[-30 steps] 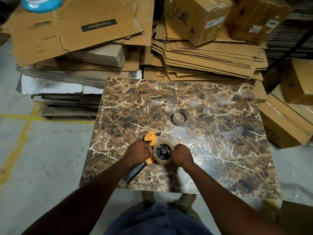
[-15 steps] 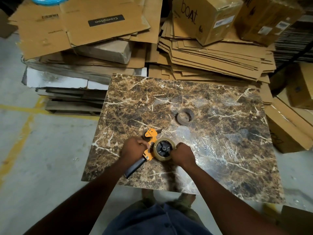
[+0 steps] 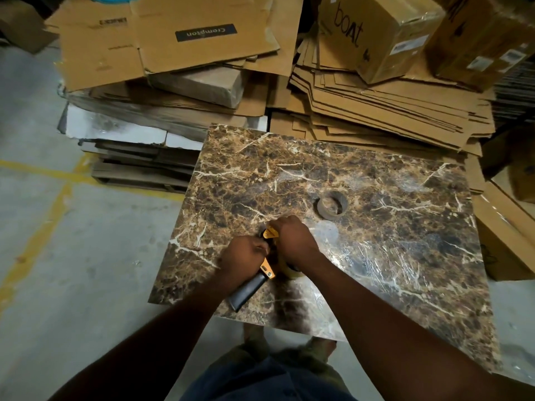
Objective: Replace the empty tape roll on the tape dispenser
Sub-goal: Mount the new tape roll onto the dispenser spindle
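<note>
An orange tape dispenser [image 3: 267, 267] with a black handle [image 3: 247, 289] lies on the brown marble slab [image 3: 390, 227]. My left hand [image 3: 246, 256] grips its frame just above the handle. My right hand [image 3: 293, 240] reaches across the dispenser, covering most of the tape roll [image 3: 292, 272] mounted on it, with fingers at the orange front end [image 3: 270, 233]. Whether those fingers pinch tape is hidden. The empty brown cardboard core [image 3: 331, 208] stands on the slab beyond my hands, apart from them.
Flattened cartons [image 3: 376, 111] and sealed boxes [image 3: 379, 33] are piled behind the slab. More boxes [image 3: 509, 250] stand at the right. Grey concrete floor with yellow lines [image 3: 58, 204] lies to the left. My legs show below the slab's near edge.
My right hand has moved from the roll's right side up and over it to the dispenser's orange front end. The roll's black hub is now covered. The left hand stays on the frame.
</note>
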Demonstrator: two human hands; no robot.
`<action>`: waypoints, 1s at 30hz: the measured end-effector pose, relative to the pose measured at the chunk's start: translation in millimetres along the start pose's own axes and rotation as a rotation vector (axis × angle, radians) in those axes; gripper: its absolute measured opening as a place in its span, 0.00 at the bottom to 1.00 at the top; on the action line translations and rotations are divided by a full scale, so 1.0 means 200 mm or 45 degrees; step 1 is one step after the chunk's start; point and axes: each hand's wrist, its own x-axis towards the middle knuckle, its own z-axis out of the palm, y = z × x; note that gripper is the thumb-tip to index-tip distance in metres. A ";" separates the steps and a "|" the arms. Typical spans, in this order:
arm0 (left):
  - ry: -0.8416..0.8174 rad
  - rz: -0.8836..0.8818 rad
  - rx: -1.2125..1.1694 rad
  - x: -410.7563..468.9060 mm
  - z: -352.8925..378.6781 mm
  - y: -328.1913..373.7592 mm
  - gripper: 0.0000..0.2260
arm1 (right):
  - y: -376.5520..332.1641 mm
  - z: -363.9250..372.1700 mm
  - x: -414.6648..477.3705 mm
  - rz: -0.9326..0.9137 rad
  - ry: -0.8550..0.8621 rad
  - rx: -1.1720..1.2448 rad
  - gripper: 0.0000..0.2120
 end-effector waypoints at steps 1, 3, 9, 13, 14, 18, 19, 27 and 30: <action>-0.002 -0.021 -0.006 -0.01 0.03 0.00 0.13 | 0.01 0.01 0.00 0.001 0.018 -0.012 0.19; 0.010 -0.073 -0.022 -0.02 0.08 0.02 0.10 | 0.04 0.02 0.00 0.000 0.013 -0.067 0.21; 0.020 -0.042 -0.209 -0.04 0.08 0.03 0.08 | 0.10 0.02 0.01 -0.106 -0.044 -0.201 0.23; 0.057 0.110 -0.090 -0.05 0.09 0.04 0.08 | 0.12 0.00 0.00 -0.186 -0.086 -0.298 0.26; 0.032 0.152 -0.090 -0.05 0.10 0.02 0.08 | 0.13 -0.01 -0.01 -0.208 -0.102 -0.318 0.26; -0.034 0.211 -0.145 -0.06 0.13 -0.03 0.09 | 0.20 -0.04 -0.05 -0.243 -0.114 -0.355 0.24; -0.007 0.224 -0.143 -0.06 0.14 -0.03 0.09 | 0.21 -0.04 -0.06 -0.238 -0.114 -0.359 0.23; 0.096 -0.185 -0.333 -0.05 0.23 0.03 0.08 | 0.28 -0.06 -0.13 -0.217 -0.110 -0.313 0.25; 0.184 -0.442 -0.546 -0.03 0.24 0.07 0.08 | 0.29 -0.07 -0.14 -0.193 -0.133 -0.302 0.25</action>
